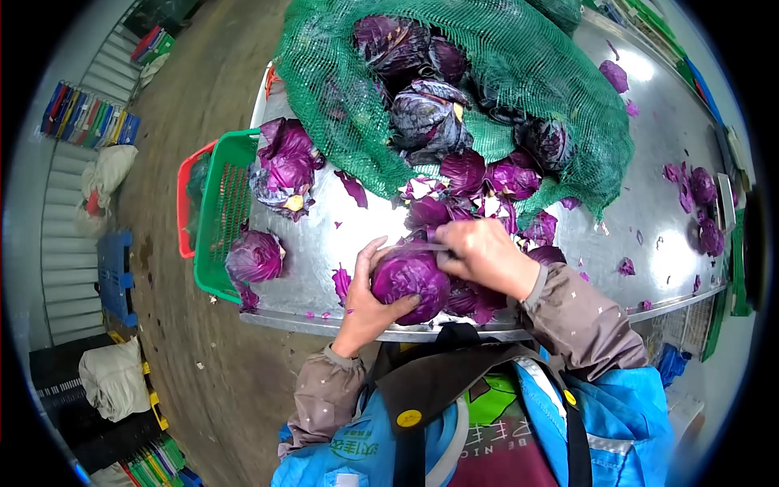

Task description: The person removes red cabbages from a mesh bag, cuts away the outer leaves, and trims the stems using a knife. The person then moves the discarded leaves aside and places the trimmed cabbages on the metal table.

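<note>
- Red cabbage (pixel 412 288): at the near edge of the metal table (pixel 665 138), in front of you, upright or tilted hard to say. Rounded side faces you; outer leaves look smooth.
- Your left hand (pixel 363 302): cupped round the cabbage's left side, thumb across the near face, fingers on the far upper side. Grip firm by the look of it.
- Your right hand (pixel 485 253): just beyond the cabbage's upper right, fingers curled in, apparently round the end of a thin strip (pixel 420 247). Strip blurred; probably a blade, edge direction unclear.
- Step in hand, my reading: trimming at the far side of this head. Contact between strip and cabbage can't be confirmed.
- Next move calls for a steady left hold and a short, controlled stroke; your left fingertips sit close to the strip's far end, so mind them.
- Just behind: heaped cabbage heads and pale-edged cut pieces (pixel 462 173), crowding your right hand.
- To your left: a single head (pixel 255 256) near the table edge, a looser-leaved one (pixel 288 166) farther off, and a fallen leaf (pixel 342 282) nearer you.
- Beyond: green net bag (pixel 519 73), its mouth showing more heads (pixel 426 114).
- Left of the table: green crate (pixel 209 243), red basket (pixel 185 223) beside it.
</note>
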`<state>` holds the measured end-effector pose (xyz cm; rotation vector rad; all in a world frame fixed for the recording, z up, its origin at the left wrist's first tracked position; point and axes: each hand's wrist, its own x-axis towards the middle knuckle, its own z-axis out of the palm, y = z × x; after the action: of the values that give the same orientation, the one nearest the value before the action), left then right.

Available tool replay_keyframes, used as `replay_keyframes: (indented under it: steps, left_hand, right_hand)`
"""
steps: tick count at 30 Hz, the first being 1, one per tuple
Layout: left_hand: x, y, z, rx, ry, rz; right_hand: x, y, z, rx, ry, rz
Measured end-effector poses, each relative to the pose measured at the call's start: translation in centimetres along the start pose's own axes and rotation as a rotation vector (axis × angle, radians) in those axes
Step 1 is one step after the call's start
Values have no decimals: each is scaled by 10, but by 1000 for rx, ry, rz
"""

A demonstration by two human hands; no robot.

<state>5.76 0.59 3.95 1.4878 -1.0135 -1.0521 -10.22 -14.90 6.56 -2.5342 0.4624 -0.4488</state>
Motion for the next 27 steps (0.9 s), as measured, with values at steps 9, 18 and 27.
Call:
replay_keyframes:
  steps: [9, 18, 27]
  left_hand:
    - [-1, -18, -5, -478, 86, -40]
    - [-4, -4, 5, -605, 142, -92]
    - [-8, -6, 16, -630, 160, -44]
  right_hand:
    - [-14, 32, -11, 371, 121, 586]
    - [-18, -14, -4, 612, -56, 544]
    - [-42, 28, 28, 647, 39, 731]
